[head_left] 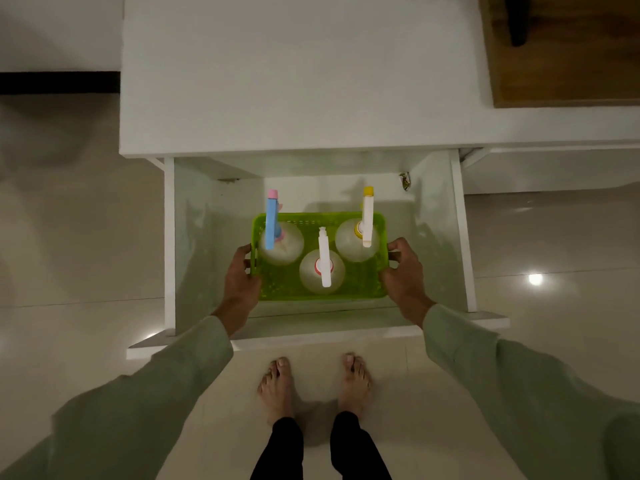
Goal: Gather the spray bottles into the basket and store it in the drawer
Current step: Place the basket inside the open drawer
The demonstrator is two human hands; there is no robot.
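Note:
A green plastic basket [346, 291] sits inside the pulled-out white drawer [169, 237], seen from above. Three clear spray bottles stand upright in it: one with a blue and pink head [272, 220] at the left, one with a white head [324, 258] in the middle front, one with a yellow-tipped white head [367, 216] at the right. My left hand [240, 275] grips the basket's left rim. My right hand [403, 271] grips its right rim. Whether the basket rests on the drawer floor or hangs just above it, I cannot tell.
The drawer juts from a white cabinet [298, 81] toward me, its front panel [311, 341] just before my bare feet [313, 382]. Glossy pale floor tiles lie on both sides. A wooden surface [568, 53] shows at the top right.

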